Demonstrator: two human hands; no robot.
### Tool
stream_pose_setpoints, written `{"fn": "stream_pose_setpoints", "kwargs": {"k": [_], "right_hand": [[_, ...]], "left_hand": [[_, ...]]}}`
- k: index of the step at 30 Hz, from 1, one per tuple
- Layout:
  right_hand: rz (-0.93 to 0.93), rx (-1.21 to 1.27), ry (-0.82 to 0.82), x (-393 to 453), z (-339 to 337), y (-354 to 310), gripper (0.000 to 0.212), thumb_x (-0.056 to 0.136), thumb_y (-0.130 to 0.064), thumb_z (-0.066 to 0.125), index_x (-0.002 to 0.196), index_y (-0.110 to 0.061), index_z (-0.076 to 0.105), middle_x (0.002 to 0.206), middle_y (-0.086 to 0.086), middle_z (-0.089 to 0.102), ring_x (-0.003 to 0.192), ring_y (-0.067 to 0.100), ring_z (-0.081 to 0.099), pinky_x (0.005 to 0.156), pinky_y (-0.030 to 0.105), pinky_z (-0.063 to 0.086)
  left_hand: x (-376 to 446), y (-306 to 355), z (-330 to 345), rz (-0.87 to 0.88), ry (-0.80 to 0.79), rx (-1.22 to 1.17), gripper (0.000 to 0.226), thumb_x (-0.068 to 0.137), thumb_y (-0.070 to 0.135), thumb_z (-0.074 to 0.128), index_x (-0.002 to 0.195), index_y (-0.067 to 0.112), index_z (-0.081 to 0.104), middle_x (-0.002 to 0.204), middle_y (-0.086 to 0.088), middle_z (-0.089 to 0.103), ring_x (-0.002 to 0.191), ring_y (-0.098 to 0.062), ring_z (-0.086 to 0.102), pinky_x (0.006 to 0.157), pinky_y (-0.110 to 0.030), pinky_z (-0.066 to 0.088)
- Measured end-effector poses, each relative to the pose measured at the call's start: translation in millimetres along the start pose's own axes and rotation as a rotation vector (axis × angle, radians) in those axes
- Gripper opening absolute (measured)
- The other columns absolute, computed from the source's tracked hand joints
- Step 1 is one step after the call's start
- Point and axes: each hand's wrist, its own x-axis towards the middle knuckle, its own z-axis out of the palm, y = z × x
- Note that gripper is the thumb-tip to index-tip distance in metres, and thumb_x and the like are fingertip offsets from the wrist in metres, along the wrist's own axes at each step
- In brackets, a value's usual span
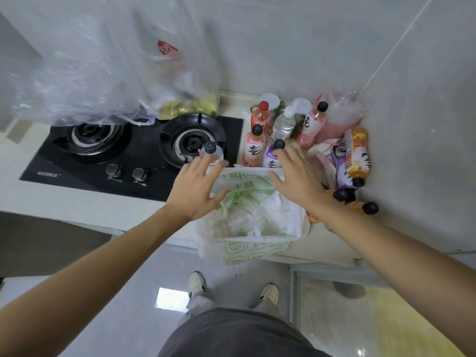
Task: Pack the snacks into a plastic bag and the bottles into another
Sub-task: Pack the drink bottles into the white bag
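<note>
Reaching over a white-and-green plastic bag at the surface's near edge | left hand fingers spread, beside a clear bottle | right hand fingers spread, holding nothing | drink bottles clustered far right, beside the gas stove

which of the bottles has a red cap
The orange-pink bottle standing at the back of the group, left of the clear water bottle. The water bottle's cap is white; the other drink bottles' are black.
</note>
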Motion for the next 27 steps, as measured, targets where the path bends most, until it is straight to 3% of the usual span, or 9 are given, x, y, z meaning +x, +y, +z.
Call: {"fn": "stream_pose_setpoints", "kwargs": {"k": [3, 6, 8, 12, 17, 21, 27], "right_hand": [[0.141, -0.020, 0.041, 26, -7, 3, 0.042, 0.095, -0.037, 0.064, 0.125, -0.011, 0.051, 0.121, 0.014, 0.050, 0.109, 0.034, 0.055, 0.079, 0.041, 0.048], [0.280, 0.031, -0.079, 46, -3, 5, 0.047, 0.097, -0.043, 0.061, 0.134, -0.017, 0.049, 0.126, 0.017, 0.053, 0.113, 0.039, 0.057, 0.081, 0.046, 0.052], [0.280, 0.052, -0.143, 52, 1, 6, 0.044, 0.099, -0.044, 0.060, 0.133, -0.019, 0.050, 0.121, 0.016, 0.063, 0.108, 0.039, 0.062, 0.079, 0.045, 0.053], [0.299, 0.078, -0.136, 61, 9, 10, 0.032, 0.101, -0.040, 0.060, 0.120, -0.016, 0.053, 0.108, 0.015, 0.069, 0.100, 0.040, 0.066, 0.072, 0.041, 0.050], [0.342, 0.133, -0.092, 66, 11, 14, 0.027, 0.100, -0.034, 0.065, 0.107, -0.010, 0.055, 0.099, 0.016, 0.069, 0.092, 0.040, 0.067, 0.065, 0.036, 0.041], [0.326, 0.199, 0.054, 64, 1, 15, 0.028, 0.098, -0.036, 0.066, 0.102, -0.010, 0.056, 0.091, 0.013, 0.069, 0.083, 0.038, 0.067, 0.062, 0.040, 0.048], [0.254, 0.239, 0.234, 74, -43, 13, 0.031, 0.098, -0.038, 0.064, 0.100, -0.008, 0.058, 0.088, 0.011, 0.068, 0.081, 0.034, 0.065, 0.062, 0.032, 0.034]], "left_hand": [[32, -16, -4, -0.218, 0.039, -0.066, 0.052, 0.096, 0.048, 0.056, 0.138, 0.018, 0.050, 0.126, -0.010, 0.051, 0.107, -0.031, 0.051, 0.078, -0.044, 0.051], [55, -31, -1, -0.381, -0.137, -0.103, 0.053, 0.097, 0.050, 0.053, 0.143, 0.025, 0.045, 0.127, -0.013, 0.050, 0.117, -0.035, 0.048, 0.084, -0.048, 0.053], [64, -36, 4, -0.428, -0.229, -0.127, 0.046, 0.098, 0.050, 0.052, 0.137, 0.027, 0.048, 0.123, -0.012, 0.051, 0.117, -0.034, 0.049, 0.080, -0.048, 0.054], [72, -41, 11, -0.406, -0.228, -0.111, 0.035, 0.099, 0.044, 0.055, 0.125, 0.020, 0.051, 0.113, -0.009, 0.055, 0.107, -0.032, 0.054, 0.066, -0.042, 0.046], [72, -37, 11, -0.376, -0.159, -0.197, 0.025, 0.101, 0.035, 0.056, 0.107, 0.012, 0.050, 0.094, -0.003, 0.055, 0.078, -0.023, 0.050, 0.060, -0.036, 0.036], [71, -44, 0, -0.412, -0.065, -0.263, 0.025, 0.099, 0.036, 0.059, 0.102, 0.011, 0.052, 0.096, -0.001, 0.057, 0.078, -0.021, 0.050, 0.062, -0.036, 0.037], [83, -47, -41, -0.315, 0.103, -0.307, 0.030, 0.095, 0.040, 0.063, 0.102, 0.012, 0.058, 0.090, -0.003, 0.063, 0.077, -0.025, 0.057, 0.064, -0.037, 0.042]]}}
